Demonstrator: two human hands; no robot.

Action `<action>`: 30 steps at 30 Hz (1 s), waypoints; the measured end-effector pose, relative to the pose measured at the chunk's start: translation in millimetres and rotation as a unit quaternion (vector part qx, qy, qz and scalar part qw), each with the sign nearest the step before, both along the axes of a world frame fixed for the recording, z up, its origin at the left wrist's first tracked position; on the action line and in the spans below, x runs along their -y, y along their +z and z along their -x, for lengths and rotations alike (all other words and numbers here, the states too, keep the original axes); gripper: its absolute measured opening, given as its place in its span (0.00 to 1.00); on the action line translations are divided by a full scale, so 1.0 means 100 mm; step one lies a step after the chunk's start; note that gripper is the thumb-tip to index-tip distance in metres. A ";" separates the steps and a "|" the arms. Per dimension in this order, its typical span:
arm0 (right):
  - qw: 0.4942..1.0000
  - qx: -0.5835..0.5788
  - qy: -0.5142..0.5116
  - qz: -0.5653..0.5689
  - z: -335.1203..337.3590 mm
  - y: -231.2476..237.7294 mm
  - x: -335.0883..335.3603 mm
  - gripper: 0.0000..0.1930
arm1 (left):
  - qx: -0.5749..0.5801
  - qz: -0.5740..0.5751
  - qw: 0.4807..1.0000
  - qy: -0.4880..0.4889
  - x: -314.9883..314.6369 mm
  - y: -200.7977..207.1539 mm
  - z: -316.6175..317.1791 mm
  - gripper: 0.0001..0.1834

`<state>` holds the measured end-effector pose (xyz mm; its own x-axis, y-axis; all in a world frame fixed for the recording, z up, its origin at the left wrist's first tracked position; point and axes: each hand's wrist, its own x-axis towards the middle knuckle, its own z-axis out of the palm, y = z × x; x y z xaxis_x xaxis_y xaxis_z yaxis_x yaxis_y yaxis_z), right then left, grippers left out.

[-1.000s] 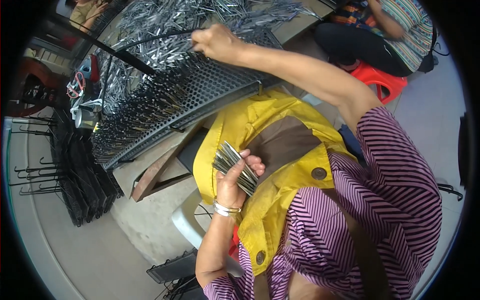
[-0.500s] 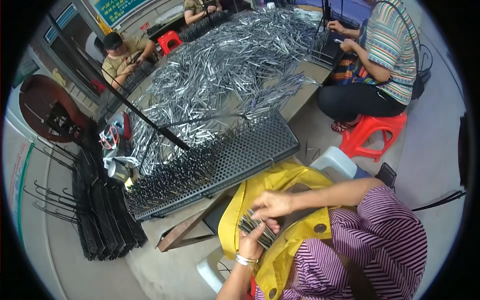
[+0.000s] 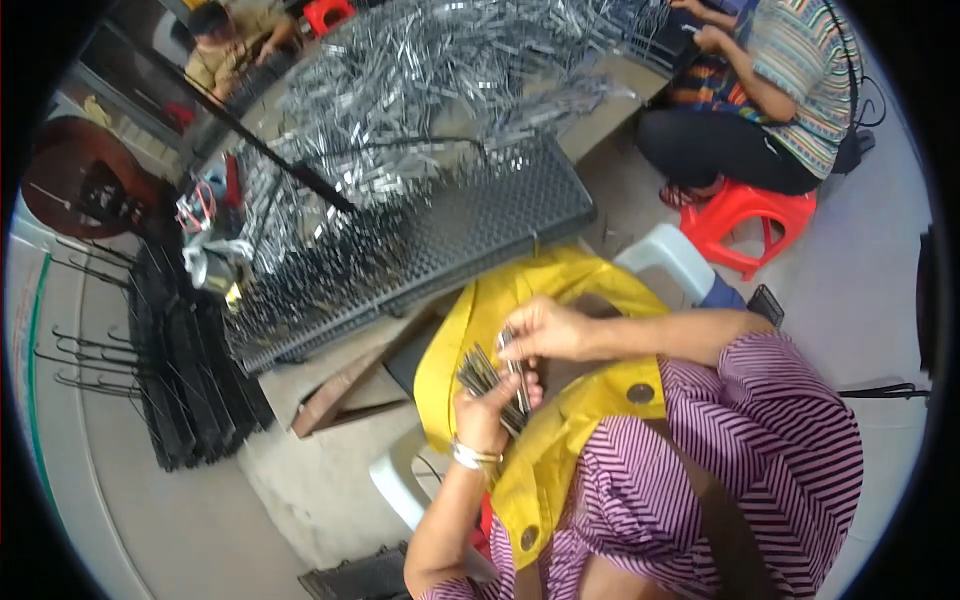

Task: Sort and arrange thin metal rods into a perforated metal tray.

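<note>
Above the yellow apron on my lap, my left hand is closed around a bundle of thin metal rods, their ends fanning out past the thumb. My right hand pinches at the upper end of one slim metal rod, right beside the bundle. Fingers cover the lower parts of the rods. Just beyond my hands, a black perforated rack rests tilted at the table edge. Many dark, thin pieces stand upright in its left and middle parts, while holes show bare toward the right.
A large heap of silvery metal strips covers the table. Black racks with hooks hang at the left, under a brown round fan. A co-worker in a striped shirt sits on a red stool; another person works far left.
My right hand has lifted slightly from the bundle, and a single rod now shows apart from the others. The whole view has shifted, so the table sits higher in the picture.
</note>
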<state>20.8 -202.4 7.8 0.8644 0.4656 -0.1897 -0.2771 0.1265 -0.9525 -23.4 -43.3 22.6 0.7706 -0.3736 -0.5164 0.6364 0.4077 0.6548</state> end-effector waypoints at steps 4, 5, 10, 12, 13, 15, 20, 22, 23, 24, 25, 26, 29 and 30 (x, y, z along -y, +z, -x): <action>0.999 -0.045 -0.015 0.003 -0.11 0.10 0.05 0.04 | 0.000 -0.019 1.000 0.025 0.03 0.05 -0.02 0.09; 0.998 -0.051 -0.022 0.004 -0.16 0.15 0.07 0.04 | -0.009 0.011 0.999 0.033 0.01 0.00 -0.03 0.10; 0.989 -0.018 -0.089 -0.118 -0.83 0.69 0.38 0.07 | -0.057 0.070 0.993 0.075 -0.06 -0.12 -0.01 0.11; 0.971 -0.002 -0.102 -0.217 -1.17 0.74 0.43 0.08 | -0.058 0.072 0.993 0.076 -0.07 -0.15 0.02 0.10; 0.954 -0.003 -0.163 -0.252 -1.29 0.73 0.43 0.05 | -0.056 0.074 0.994 0.063 -0.05 -0.14 0.01 0.10; 0.913 0.232 -0.330 0.066 -1.55 0.41 0.42 0.03 | -0.058 0.076 0.994 0.054 -0.02 -0.13 0.01 0.10; 0.903 0.282 -0.323 -0.015 -1.63 0.42 0.29 0.02 | -0.070 0.073 0.992 0.069 -0.04 -0.15 -0.01 0.10; 0.892 0.331 -0.308 0.001 -1.66 0.42 0.26 0.04 | -0.073 0.075 0.992 0.071 -0.05 -0.15 0.00 0.10; 0.892 0.331 -0.308 0.002 -1.66 0.43 0.25 0.04 | -0.071 0.077 0.992 0.071 -0.05 -0.15 -0.01 0.10; 0.887 0.344 -0.308 0.022 -1.65 0.45 0.25 0.04 | -0.072 0.078 0.992 0.071 -0.05 -0.14 -0.01 0.10; 0.881 0.357 -0.307 0.042 -1.65 0.46 0.23 0.04 | -0.072 0.075 0.992 0.071 -0.04 -0.13 -0.01 0.10; 0.881 0.357 -0.307 0.043 -1.66 0.45 0.23 0.04 | -0.072 0.072 0.992 0.072 -0.04 -0.13 -0.01 0.10; 0.850 0.412 -0.308 0.110 -1.69 0.44 0.21 0.04 | -0.072 0.070 0.992 0.073 -0.04 -0.14 -0.02 0.10; 0.848 0.424 -0.299 0.110 -1.68 0.45 0.20 0.03 | -0.072 0.070 0.992 0.072 -0.04 -0.13 -0.02 0.10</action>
<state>189.0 -222.8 53.0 0.8022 -0.0702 0.5929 0.5703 -0.2039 -0.7957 -21.7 -39.3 9.1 0.7430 -0.3410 -0.5759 0.6480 0.5820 0.4913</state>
